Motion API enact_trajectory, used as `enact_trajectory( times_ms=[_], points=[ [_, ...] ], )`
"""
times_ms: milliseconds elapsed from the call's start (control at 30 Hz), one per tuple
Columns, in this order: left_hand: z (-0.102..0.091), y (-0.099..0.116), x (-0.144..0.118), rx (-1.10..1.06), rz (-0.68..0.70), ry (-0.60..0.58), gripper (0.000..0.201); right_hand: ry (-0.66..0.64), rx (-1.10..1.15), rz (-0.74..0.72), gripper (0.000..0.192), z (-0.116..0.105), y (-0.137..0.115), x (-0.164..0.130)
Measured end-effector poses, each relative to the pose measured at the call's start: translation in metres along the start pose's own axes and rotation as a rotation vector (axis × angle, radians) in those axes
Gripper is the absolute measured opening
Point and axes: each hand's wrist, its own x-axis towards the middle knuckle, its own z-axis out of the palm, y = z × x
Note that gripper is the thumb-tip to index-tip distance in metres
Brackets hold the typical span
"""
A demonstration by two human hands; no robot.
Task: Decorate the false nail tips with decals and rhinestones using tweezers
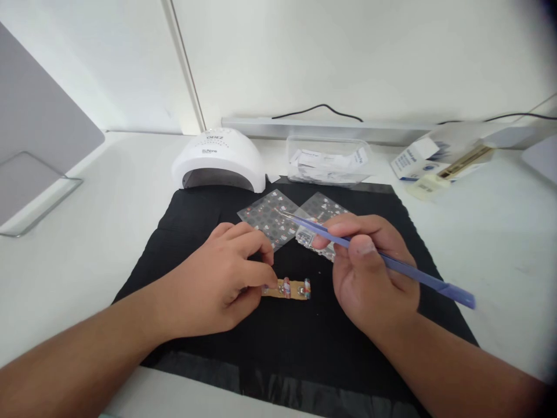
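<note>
On the black mat [278, 354], the left hand [230, 273] curls its fingers narrowly over the left end of the tan strip [295, 289], whether pinching it I cannot tell, while the right hand [376, 273], to the right, holds purple tweezers [407, 270] pointing far-left toward a patterned clear sheet [267, 216].

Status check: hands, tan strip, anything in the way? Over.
Right hand gripping purple tweezers, points toward sticker sheets. Left hand at tan strip, grip unclear. Strip on black mat, left end hidden by that hand.
</note>
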Motion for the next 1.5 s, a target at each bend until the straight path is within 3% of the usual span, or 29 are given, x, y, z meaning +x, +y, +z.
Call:
enact_trajectory(
  times_ms=[267, 500, 933, 1100, 1300, 1500],
  points=[
    [0.003, 0.001, 0.002, 0.041, -0.018, -0.036, 0.030, -0.015, -0.012, -0.045, 0.017, 0.000, 0.005, 0.001],
    [0.003, 0.002, 0.005, 0.050, -0.025, -0.059, 0.029, -0.035, -0.057, 0.021, 0.019, -0.001, 0.003, 0.001],
    [0.003, 0.002, 0.004, 0.037, -0.015, -0.062, 0.026, -0.031, -0.031, -0.004, 0.018, 0.001, 0.004, 0.002],
    [-0.003, 0.005, 0.003, -0.029, -0.025, -0.105, 0.038, -0.019, -0.056, -0.021, 0.018, 0.001, 0.004, 0.002],
    [-0.011, -0.006, -0.005, -0.153, 0.071, 0.016, 0.034, -0.027, -0.015, -0.013, 0.018, -0.001, 0.003, 0.002],
    [-0.012, -0.021, -0.011, -0.142, 0.104, 0.055, 0.024, 0.021, -0.008, -0.008, 0.016, -0.002, 0.001, 0.003]
  ],
)
